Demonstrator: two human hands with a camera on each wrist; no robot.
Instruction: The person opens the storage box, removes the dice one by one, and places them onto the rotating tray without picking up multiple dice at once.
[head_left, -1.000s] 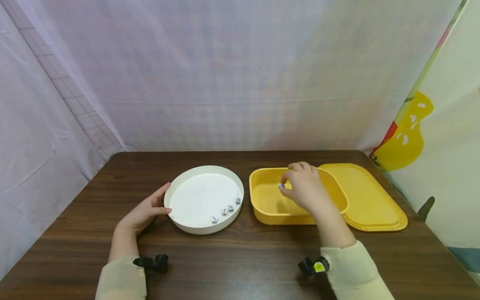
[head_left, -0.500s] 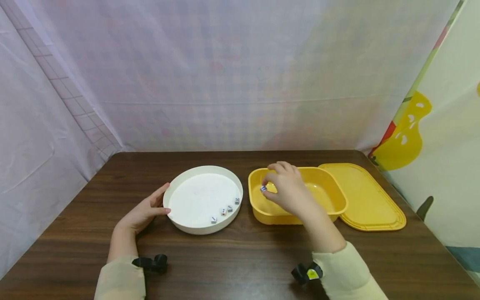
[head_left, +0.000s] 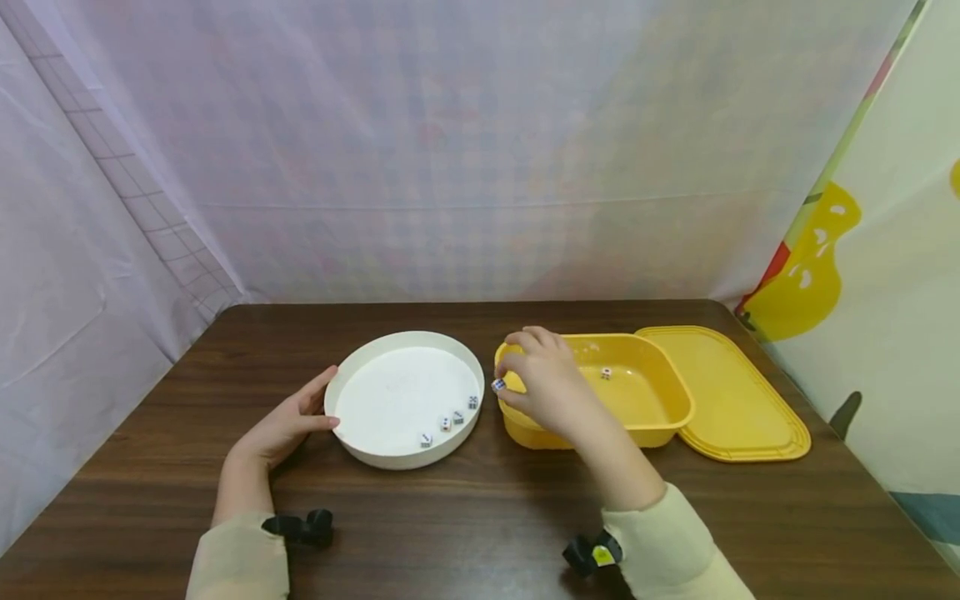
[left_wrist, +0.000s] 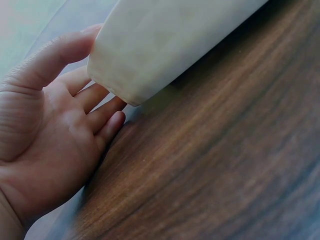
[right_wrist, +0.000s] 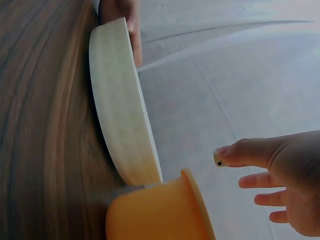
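Observation:
A round white tray (head_left: 405, 392) stands on the table with several white dice (head_left: 446, 423) along its near right edge. My left hand (head_left: 288, 425) holds the tray's left side, its thumb at the rim; in the left wrist view the other fingers lie against its outer wall (left_wrist: 150, 45). My right hand (head_left: 546, 379) pinches a die (head_left: 498, 384) between thumb and forefinger, above the left rim of a yellow box (head_left: 585, 437). In the right wrist view this die (right_wrist: 218, 159) is clear of the rim. Another die (head_left: 606, 373) lies inside the box.
A flat yellow lid (head_left: 742, 400) lies right of the box, against or partly under it. The tray and box stand side by side with a narrow gap. Dark wooden table (head_left: 420, 533) extends in front. A pale curtain (head_left: 465, 167) hangs behind the table.
My right hand has carried the pinched die leftward from inside the box to its left rim, uncovering the die left in the box. The left hand stays at the tray.

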